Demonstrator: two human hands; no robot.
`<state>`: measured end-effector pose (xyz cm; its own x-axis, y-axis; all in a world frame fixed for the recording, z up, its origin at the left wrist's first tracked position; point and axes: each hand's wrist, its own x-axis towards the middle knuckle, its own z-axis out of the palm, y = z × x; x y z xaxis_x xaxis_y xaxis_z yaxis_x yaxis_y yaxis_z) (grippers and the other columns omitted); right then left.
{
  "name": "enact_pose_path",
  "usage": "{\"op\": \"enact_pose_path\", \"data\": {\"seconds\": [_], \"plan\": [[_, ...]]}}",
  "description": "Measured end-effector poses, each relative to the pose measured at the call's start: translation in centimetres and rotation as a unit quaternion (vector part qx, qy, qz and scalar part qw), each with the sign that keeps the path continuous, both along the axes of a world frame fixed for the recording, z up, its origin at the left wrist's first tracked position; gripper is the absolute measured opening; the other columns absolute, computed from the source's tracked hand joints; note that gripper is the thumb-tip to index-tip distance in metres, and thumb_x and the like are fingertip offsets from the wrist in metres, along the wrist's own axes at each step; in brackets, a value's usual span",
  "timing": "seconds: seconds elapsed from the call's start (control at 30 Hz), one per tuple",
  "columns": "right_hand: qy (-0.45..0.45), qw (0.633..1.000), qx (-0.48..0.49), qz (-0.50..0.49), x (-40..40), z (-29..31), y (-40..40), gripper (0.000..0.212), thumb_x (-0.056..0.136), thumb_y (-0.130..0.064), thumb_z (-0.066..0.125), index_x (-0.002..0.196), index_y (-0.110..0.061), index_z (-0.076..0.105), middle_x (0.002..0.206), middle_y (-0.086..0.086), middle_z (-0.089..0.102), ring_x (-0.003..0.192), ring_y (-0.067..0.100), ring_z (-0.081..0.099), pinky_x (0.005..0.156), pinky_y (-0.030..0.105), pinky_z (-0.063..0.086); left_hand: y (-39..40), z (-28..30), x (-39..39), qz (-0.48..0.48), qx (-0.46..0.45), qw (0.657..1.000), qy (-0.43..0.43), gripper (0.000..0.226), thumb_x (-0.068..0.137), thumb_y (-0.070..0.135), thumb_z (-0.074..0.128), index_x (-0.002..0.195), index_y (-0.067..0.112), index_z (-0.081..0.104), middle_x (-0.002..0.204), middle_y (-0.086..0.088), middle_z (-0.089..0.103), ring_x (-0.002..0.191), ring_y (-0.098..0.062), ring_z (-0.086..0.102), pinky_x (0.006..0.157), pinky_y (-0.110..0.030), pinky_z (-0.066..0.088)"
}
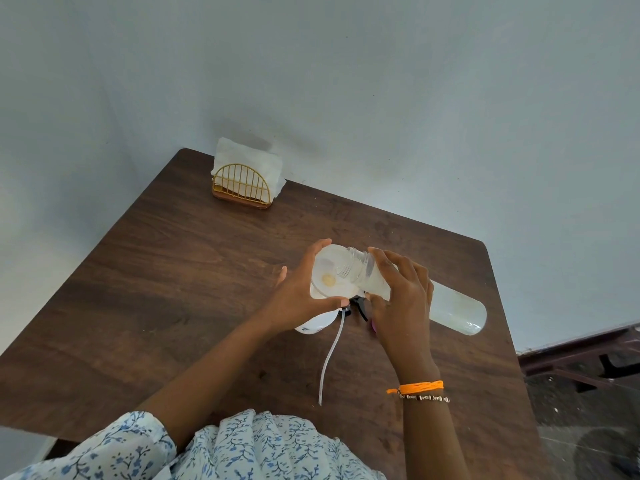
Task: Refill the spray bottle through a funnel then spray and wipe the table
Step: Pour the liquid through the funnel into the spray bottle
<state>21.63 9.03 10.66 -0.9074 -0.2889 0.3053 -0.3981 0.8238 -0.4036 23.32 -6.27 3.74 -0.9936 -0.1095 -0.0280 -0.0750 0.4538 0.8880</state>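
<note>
- So the right hand (401, 299) is wrapped round a clear refill bottle (446, 306), tipped nearly flat, long axis running from lower right of the frame up-left, its threaded mouth sitting right over the funnel (329, 271).
- Left hand (301, 296) cups the funnel's rim, thumb and fingers curled round it, steadying it on the white spray bottle (313, 323) that's mostly hidden underneath.
- My guess: more tilt is what the pour needs, since the mouth is already lined up.
- The sprayer head (358, 306) lies beside it, its dip tube (330, 355) trailing toward the bottom of the frame.
- Dark wood desk (173, 271) in a plain wall corner, napkin holder (242, 185) with napkins at upper left.
</note>
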Motion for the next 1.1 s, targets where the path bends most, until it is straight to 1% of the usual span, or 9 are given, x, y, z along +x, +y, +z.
{"op": "enact_pose_path", "data": {"seconds": [0.2, 0.47, 0.6, 0.73, 0.9, 1.1], "plan": [[-0.002, 1.0, -0.003, 0.001, 0.15, 0.13, 0.05, 0.062, 0.071, 0.001, 0.073, 0.127, -0.019, 0.054, 0.127, 0.005, 0.056, 0.122, 0.026, 0.04, 0.104, 0.04, 0.028, 0.0, 0.06, 0.0, 0.001, 0.0, 1.0, -0.002, 0.091, 0.071, 0.049, 0.071, 0.136, 0.046, 0.007, 0.148, 0.015, 0.022, 0.135, -0.012, 0.025, 0.114, -0.057, 0.002], [-0.002, 1.0, -0.002, -0.001, 0.03, 0.04, -0.13, 0.061, 0.071, -0.003, 0.075, 0.126, -0.019, 0.054, 0.127, 0.005, 0.056, 0.122, 0.026, 0.041, 0.103, 0.041, 0.03, -0.11, 0.0, -0.01, 0.0, 0.001, 1.0, 0.001, 0.09, 0.069, 0.051, 0.069, 0.134, 0.049, 0.007, 0.148, 0.016, 0.023, 0.134, -0.011, 0.025, 0.114, -0.056, 0.002], [-0.004, 1.0, 0.004, -0.004, -0.01, -0.04, -0.17, 0.059, 0.073, -0.006, 0.075, 0.126, -0.019, 0.054, 0.128, 0.004, 0.056, 0.122, 0.026, 0.041, 0.103, 0.041, 0.031, -0.12, -0.03, 0.01, -0.003, 0.005, 1.0, 0.003, 0.09, 0.068, 0.053, 0.068, 0.133, 0.051, 0.006, 0.147, 0.017, 0.022, 0.134, -0.01, 0.025, 0.114, -0.056, 0.002], [-0.002, 1.0, 0.006, -0.004, -0.06, -0.1, -0.22, 0.06, 0.072, -0.005, 0.076, 0.126, -0.02, 0.054, 0.128, 0.005, 0.056, 0.122, 0.027, 0.041, 0.103, 0.042, 0.031, -0.11, -0.11, -0.07, 0.001, 0.005, 1.0, 0.0, 0.091, 0.064, 0.059, 0.065, 0.131, 0.054, 0.005, 0.147, 0.019, 0.022, 0.134, -0.009, 0.025, 0.114, -0.055, 0.001], [0.004, 1.0, 0.003, -0.007, -0.02, -0.22, -0.19, 0.06, 0.071, -0.005, 0.076, 0.125, -0.019, 0.055, 0.127, 0.005, 0.057, 0.121, 0.028, 0.042, 0.103, 0.041, 0.031, -0.11, -0.25, -0.1, -0.001, 0.003, 1.0, 0.0, 0.089, 0.065, 0.057, 0.067, 0.127, 0.058, 0.003, 0.147, 0.018, 0.023, 0.134, -0.01, 0.025, 0.114, -0.056, 0.002], [0.006, 1.0, 0.006, -0.004, -0.04, -0.21, -0.2, 0.06, 0.071, -0.005, 0.077, 0.125, -0.018, 0.055, 0.127, 0.005, 0.057, 0.121, 0.028, 0.042, 0.103, 0.041, 0.032, -0.13, -0.21, -0.04, -0.002, 0.005, 1.0, 0.001, 0.091, 0.066, 0.056, 0.067, 0.132, 0.052, 0.005, 0.147, 0.017, 0.023, 0.134, -0.011, 0.025, 0.114, -0.056, 0.002]]}}
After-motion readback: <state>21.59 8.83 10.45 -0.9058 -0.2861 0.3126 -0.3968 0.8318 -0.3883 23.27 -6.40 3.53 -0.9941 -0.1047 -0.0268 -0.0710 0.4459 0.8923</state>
